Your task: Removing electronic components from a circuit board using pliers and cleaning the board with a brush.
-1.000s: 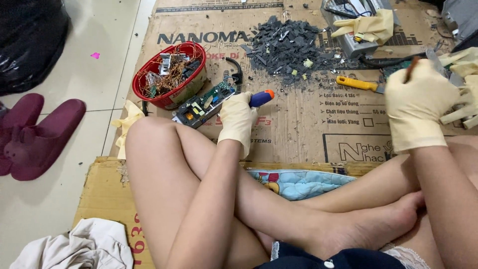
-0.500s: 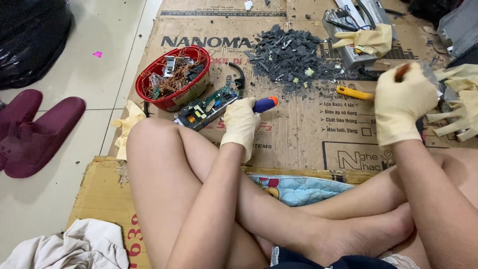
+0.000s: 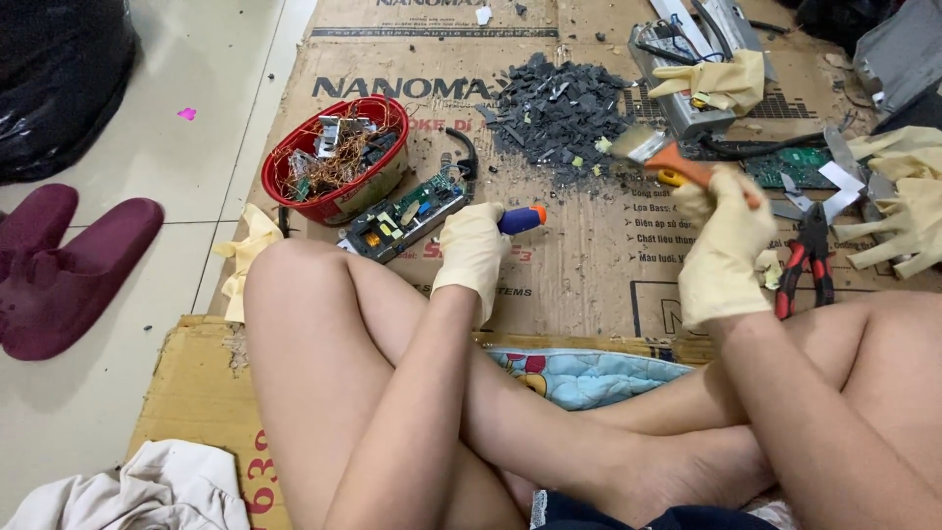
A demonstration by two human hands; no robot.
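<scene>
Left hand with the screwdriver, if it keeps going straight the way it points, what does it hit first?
Probably the green circuit board: the left hand holding the blue-and-orange screwdriver sits right beside it, and the red basket lies beyond. The tip is hidden, so that is a guess.

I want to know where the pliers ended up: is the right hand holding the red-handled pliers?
No, the pliers lie on the cardboard beside the right hand, which grips a brush.

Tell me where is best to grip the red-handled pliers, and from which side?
Probably grip the pliers by the two red handles, coming from above at the near end. They lie flat, handles toward the person, dark jaws pointing away among the metal scraps.
</scene>
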